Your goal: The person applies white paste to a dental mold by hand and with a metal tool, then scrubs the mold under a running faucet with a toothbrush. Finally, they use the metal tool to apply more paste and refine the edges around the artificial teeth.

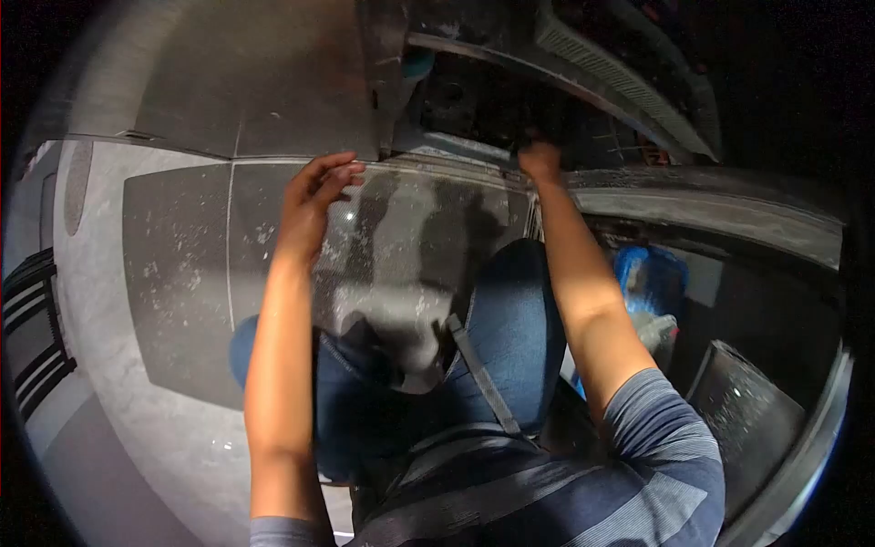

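My left hand [321, 190] hangs over the grey tiled floor [182, 246], close to the base of a flat dark panel [264, 82]. Its fingers are loosely bent and apart, and nothing is in them. Stretched forward, my right hand [540, 160] is at the front edge of a dark low compartment [465, 105]. Its fingers look curled closed, but shadow hides what they hold, if anything. A pale strip [465, 146] lies just left of that hand along the compartment's lower edge.
Right of my knees, a blue plastic-wrapped item [652, 278] and a whitish bag [652, 330] sit in a lower recess. A slotted grey part [620, 68] slants above the compartment. Black slatted furniture [36, 319] stands at far left. My bent knees [515, 310] are close below the compartment.
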Available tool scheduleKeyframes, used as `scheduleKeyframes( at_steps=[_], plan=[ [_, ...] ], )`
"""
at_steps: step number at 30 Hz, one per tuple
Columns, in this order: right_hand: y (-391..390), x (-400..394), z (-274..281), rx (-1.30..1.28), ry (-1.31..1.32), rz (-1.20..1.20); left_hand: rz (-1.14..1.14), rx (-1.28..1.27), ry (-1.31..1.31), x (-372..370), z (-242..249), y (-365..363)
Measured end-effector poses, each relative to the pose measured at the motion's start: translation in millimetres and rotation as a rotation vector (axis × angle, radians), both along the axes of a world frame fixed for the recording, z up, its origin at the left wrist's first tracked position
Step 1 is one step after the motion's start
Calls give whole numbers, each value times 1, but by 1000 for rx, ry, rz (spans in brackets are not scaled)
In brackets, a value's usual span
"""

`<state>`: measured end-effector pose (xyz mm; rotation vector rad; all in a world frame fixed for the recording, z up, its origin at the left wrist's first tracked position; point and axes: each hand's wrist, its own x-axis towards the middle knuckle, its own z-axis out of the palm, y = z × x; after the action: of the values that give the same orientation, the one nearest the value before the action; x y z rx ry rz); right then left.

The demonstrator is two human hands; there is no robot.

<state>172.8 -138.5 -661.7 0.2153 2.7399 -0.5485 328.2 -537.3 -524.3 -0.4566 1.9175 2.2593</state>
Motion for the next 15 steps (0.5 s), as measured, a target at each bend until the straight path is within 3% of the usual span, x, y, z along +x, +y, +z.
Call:
scheduleKeyframes(
  at_steps=[2,3,5,9,11,12,14,15],
  plan=[
    [14,-29,-36,253,162,43,2,-92,44,1,-11,2],
    [18,-31,-54,248,168,37,-23,-137,49,6,-5,3],
    [28,-36,-84,356,786,198,-59,-187,60,7,2,4],
    [42,-42,-117,93,489,85,-90,-126,21,23,0,-4],
    [69,-43,-157,538,826,121,-100,-96,23,31,-4,-8],
    [64,-40,-131,542,840,114,-93,-116,5,32,-7,-10],
    [51,-33,-70,625,557,52,-65,-147,-32,27,-7,-11],
    [61,-34,-73,0,504,-255,-53,-151,-19,28,-11,-12]
  ],
)
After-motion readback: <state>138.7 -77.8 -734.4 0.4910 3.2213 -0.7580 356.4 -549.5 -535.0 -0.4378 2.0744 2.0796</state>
